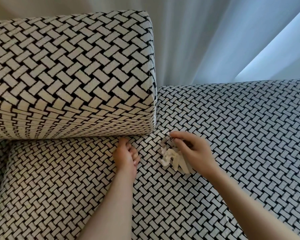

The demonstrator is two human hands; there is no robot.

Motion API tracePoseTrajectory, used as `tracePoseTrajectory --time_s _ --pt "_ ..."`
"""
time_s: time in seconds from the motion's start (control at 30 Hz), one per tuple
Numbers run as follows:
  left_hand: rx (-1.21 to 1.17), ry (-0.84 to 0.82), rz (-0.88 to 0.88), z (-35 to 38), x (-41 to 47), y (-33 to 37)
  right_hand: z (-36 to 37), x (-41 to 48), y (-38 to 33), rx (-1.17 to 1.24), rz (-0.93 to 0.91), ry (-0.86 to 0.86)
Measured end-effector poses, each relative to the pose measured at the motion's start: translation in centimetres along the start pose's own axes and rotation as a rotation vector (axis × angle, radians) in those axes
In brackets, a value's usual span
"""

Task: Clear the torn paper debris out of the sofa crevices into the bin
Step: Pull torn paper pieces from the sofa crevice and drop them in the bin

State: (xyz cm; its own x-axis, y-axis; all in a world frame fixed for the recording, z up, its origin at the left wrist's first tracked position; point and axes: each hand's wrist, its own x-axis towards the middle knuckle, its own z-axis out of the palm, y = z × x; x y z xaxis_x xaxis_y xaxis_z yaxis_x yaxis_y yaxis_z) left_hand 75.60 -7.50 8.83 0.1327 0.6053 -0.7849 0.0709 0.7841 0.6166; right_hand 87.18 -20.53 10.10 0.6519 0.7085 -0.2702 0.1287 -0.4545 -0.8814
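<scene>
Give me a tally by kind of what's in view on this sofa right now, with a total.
hands: 2, the left hand and the right hand
bunch of torn paper: 1, gripped in the right hand; single scraps cannot be counted
back cushion: 1
sofa seat: 1
curtain: 1
bin: 0 in view
Total: 6

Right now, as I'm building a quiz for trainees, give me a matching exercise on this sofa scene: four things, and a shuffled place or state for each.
Things: 1 left hand; 2 right hand; 3 bunch of torn white paper scraps; 4 black-and-cream woven-pattern back cushion.
States: A lies on the sofa seat, upper left; B fingertips at the crevice under the cushion; C dangles from a grip; D holds the scraps.
Pairs: 1-B, 2-D, 3-C, 4-A.
</scene>
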Motion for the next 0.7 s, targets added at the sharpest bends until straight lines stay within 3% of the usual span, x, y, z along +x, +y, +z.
tracePoseTrajectory --time_s 0.1,0.27,0.33,0.53,0.7 --pt "0.01 -0.011 0.01 0.0 0.0 0.0 1.3 -1.9 0.9 -0.099 -0.127 -0.016" --pt "0.019 -0.008 0.014 0.0 -0.1 -0.1 4.7 -1.9 2.8 -0.713 -0.379 0.006" --pt "0.012 -0.007 0.027 0.1 -0.1 -0.1 5.6 -1.0 3.2 -0.804 -0.417 0.077" --pt "-0.026 -0.025 -0.008 -0.1 0.1 -0.2 7.0 0.4 2.6 -0.556 -0.574 0.337" --pt "-0.06 -0.032 -0.018 -0.2 0.1 -0.2 6.2 0.9 0.5 -0.123 -0.243 0.472"
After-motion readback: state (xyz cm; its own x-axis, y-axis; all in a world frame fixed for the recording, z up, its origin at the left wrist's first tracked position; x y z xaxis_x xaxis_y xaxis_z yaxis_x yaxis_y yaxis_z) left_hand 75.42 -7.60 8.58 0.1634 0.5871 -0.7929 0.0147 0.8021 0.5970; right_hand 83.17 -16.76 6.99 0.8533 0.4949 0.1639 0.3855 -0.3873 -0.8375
